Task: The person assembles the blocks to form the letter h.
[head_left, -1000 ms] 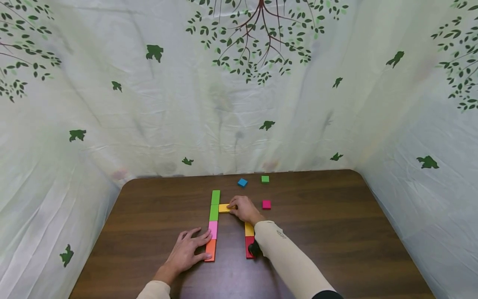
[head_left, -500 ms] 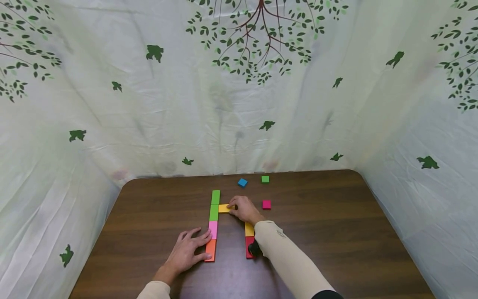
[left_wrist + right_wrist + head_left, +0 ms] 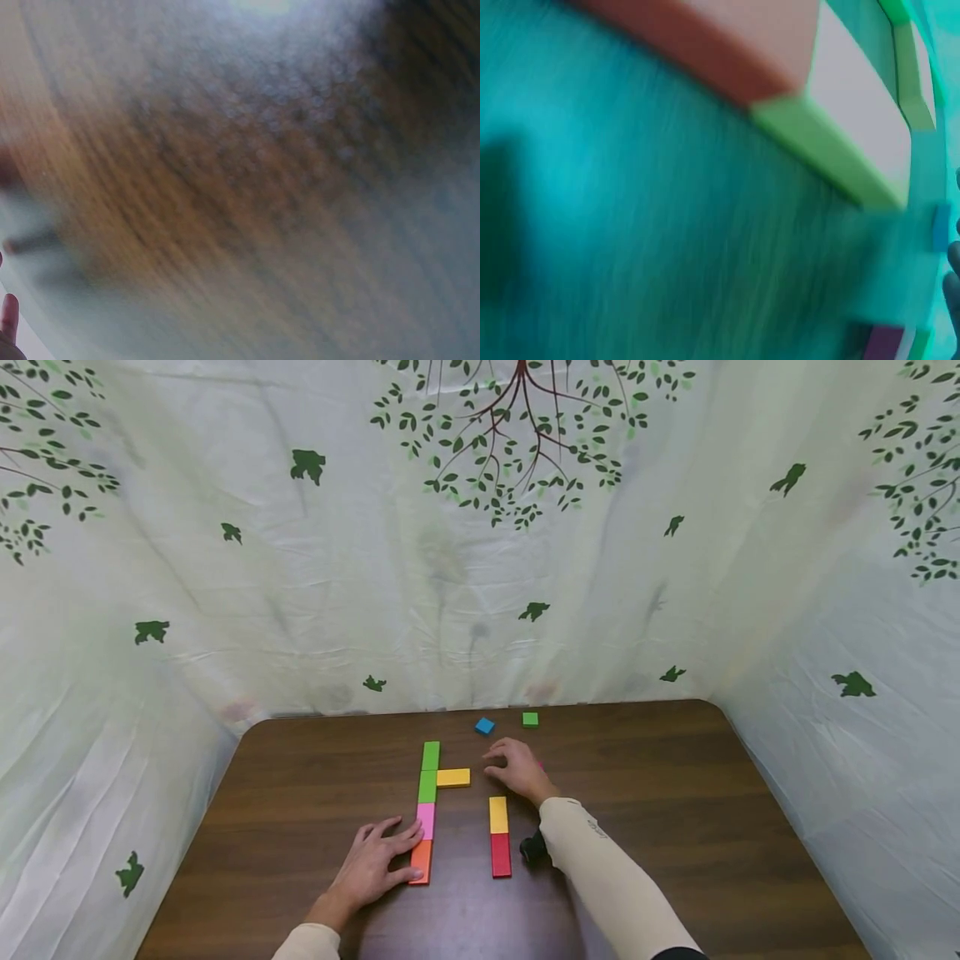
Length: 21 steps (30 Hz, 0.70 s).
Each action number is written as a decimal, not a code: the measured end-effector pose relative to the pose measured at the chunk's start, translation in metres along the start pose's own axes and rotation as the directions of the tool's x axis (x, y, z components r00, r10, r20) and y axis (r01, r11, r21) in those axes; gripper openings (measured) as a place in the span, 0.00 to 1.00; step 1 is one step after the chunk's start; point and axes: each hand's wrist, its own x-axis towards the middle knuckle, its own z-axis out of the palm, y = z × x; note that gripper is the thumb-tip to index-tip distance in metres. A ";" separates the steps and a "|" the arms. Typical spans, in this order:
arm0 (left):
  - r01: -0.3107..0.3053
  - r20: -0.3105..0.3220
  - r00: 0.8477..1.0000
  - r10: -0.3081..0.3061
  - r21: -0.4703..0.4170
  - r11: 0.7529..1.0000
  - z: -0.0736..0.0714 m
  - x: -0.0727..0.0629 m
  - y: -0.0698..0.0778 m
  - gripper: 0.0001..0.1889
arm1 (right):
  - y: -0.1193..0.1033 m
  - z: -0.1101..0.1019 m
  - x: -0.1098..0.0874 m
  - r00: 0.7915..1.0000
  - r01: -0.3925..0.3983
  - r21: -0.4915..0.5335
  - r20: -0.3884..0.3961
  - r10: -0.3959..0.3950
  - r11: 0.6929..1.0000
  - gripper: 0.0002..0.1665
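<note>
My left hand (image 3: pixel 375 862) lies with spread fingers against the lower left column, its fingertips at the pink block (image 3: pixel 426 820) and its thumb on the orange block (image 3: pixel 422 862). Two green blocks (image 3: pixel 427 786) continue that column upward. A yellow block (image 3: pixel 453 778) juts rightward from the nearer green one. My right hand (image 3: pixel 519 768), fingers relaxed and holding nothing, hovers right of this yellow block. It mostly hides a magenta block (image 3: pixel 885 341), which shows at the bottom of the right wrist view. Below stand another yellow block (image 3: pixel 498 815) and a red block (image 3: pixel 500 856), end to end.
Near the far edge of the brown wooden table (image 3: pixel 637 827) lie a small blue block (image 3: pixel 484 726), set askew, and a small green block (image 3: pixel 530 720). A white curtain (image 3: pixel 337 577) with leaf prints encloses the table's back and sides.
My right hand has let go of the yellow block beside the green column and moved right, now covering most of the magenta block. The left hand stays in place.
</note>
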 end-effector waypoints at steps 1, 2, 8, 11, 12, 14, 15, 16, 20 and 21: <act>0.006 0.006 1.000 -0.006 0.001 1.000 0.000 0.000 0.000 0.37 | 0.003 -0.003 -0.002 1.000 -0.013 0.002 -0.010 0.013 1.000 0.13; 0.013 0.012 1.000 -0.013 0.001 1.000 0.000 0.000 0.000 0.37 | 0.007 -0.007 -0.004 0.999 -0.027 0.004 -0.017 0.027 1.000 0.14; 0.013 0.019 1.000 -0.013 0.000 1.000 -0.001 0.000 0.001 0.37 | 0.030 -0.023 -0.019 0.999 -0.033 -0.011 -0.026 0.033 0.999 0.15; 0.006 0.023 1.000 -0.006 0.005 1.000 0.000 0.001 0.001 0.37 | 0.041 -0.029 -0.027 1.000 -0.004 -0.021 -0.002 0.004 1.000 0.15; 0.005 0.024 1.000 -0.005 0.007 1.000 0.000 0.001 0.001 0.38 | 0.044 -0.032 -0.030 1.000 0.006 -0.023 0.010 -0.006 1.000 0.16; 0.005 0.025 1.000 -0.005 0.011 1.000 0.001 0.001 0.001 0.38 | 0.049 -0.036 -0.034 0.999 0.022 -0.027 0.033 -0.021 0.999 0.16; 0.004 0.024 1.000 -0.005 0.015 1.000 0.001 0.001 0.002 0.38 | 0.052 -0.037 -0.036 0.999 0.025 -0.029 0.045 -0.024 0.999 0.16; 0.006 0.023 1.000 -0.006 0.015 1.000 0.001 0.001 0.002 0.37 | 0.053 -0.039 -0.037 0.998 0.026 -0.034 0.057 -0.024 0.999 0.16; 0.015 0.014 1.000 -0.015 0.013 1.000 0.000 0.001 0.003 0.37 | 0.058 -0.044 -0.039 0.993 0.048 -0.057 0.111 -0.041 0.997 0.17; 0.017 0.014 1.000 -0.017 0.012 1.000 0.000 0.001 0.003 0.37 | 0.059 -0.044 -0.039 0.991 0.055 -0.062 0.122 -0.047 0.997 0.17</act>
